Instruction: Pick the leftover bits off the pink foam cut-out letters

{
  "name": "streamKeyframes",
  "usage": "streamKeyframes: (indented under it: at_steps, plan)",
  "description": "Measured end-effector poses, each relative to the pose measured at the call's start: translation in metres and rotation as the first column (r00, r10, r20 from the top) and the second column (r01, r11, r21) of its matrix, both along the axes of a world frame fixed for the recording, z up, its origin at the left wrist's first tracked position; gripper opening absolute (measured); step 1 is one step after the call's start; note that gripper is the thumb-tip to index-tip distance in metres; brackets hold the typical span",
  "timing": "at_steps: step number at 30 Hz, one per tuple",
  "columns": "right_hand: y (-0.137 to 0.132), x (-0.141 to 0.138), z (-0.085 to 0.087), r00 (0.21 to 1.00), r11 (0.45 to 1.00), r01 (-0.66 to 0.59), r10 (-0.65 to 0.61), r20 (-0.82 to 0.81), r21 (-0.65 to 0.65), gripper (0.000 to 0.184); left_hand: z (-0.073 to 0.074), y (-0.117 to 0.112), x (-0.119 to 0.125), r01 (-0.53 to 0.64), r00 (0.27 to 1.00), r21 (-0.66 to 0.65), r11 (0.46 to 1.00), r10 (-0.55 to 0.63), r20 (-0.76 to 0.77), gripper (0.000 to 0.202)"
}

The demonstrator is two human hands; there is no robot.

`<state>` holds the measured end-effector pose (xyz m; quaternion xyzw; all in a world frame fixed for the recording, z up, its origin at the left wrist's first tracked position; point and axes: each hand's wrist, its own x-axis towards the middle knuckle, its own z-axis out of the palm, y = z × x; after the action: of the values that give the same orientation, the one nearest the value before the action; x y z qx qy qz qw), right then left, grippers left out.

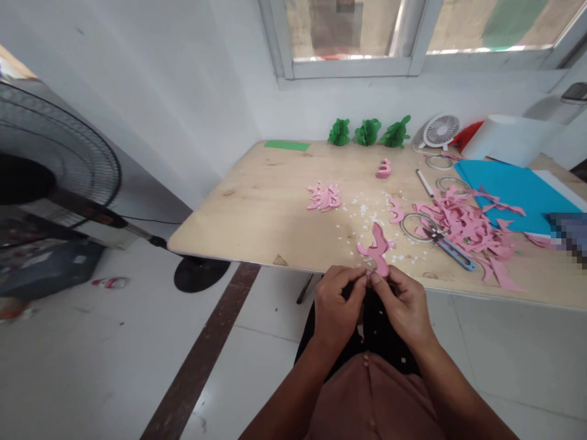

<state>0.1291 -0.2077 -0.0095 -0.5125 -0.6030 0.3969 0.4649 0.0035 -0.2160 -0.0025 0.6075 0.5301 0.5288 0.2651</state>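
Over the table's front edge, my left hand (pixel 337 299) and my right hand (pixel 406 299) meet with fingers pinched on a small curved pink cut-out (pixel 381 266), which looks like paper or thin foam. My fingers hide its lower end. Just beyond it, more curved pink pieces (pixel 376 239) lie on the wood. A cluster of pink cut-outs (pixel 324 197) with pale tips sits to the left, and a small pink stack (pixel 384 168) farther back. Tiny white bits (pixel 364 209) are scattered between them.
On the right are pink scraps (pixel 477 227), blue-handled scissors (pixel 454 250), a tape roll (pixel 416 228), a pen (pixel 424 183) and blue sheets (pixel 499 183). Green paper shapes (pixel 367 132) and a small white fan (pixel 441 131) stand along the wall. A floor fan (pixel 59 153) is at left.
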Motion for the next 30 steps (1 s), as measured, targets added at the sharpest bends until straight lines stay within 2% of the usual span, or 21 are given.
streamKeyframes:
  at_steps: [7,17,30]
  plan:
    - [0.0009,0.0003,-0.0005,1.0,1.0,-0.016,0.016,-0.016,0.005,0.022,0.0007,0.0,-0.0023,0.027,0.994,-0.143,0.989,-0.011,0.112,0.013]
    - [0.0019,0.0011,0.0026,0.999,0.999,-0.043,0.043,-0.004,-0.014,0.023,0.0041,0.0005,-0.0042,0.051,0.988,-0.163,0.985,-0.026,0.152,0.012]
    - [0.0011,0.0043,0.0032,0.997,0.997,-0.074,0.074,0.01,-0.019,0.021,0.0039,0.004,-0.0057,0.2,0.905,-0.266,0.943,-0.073,0.419,0.014]
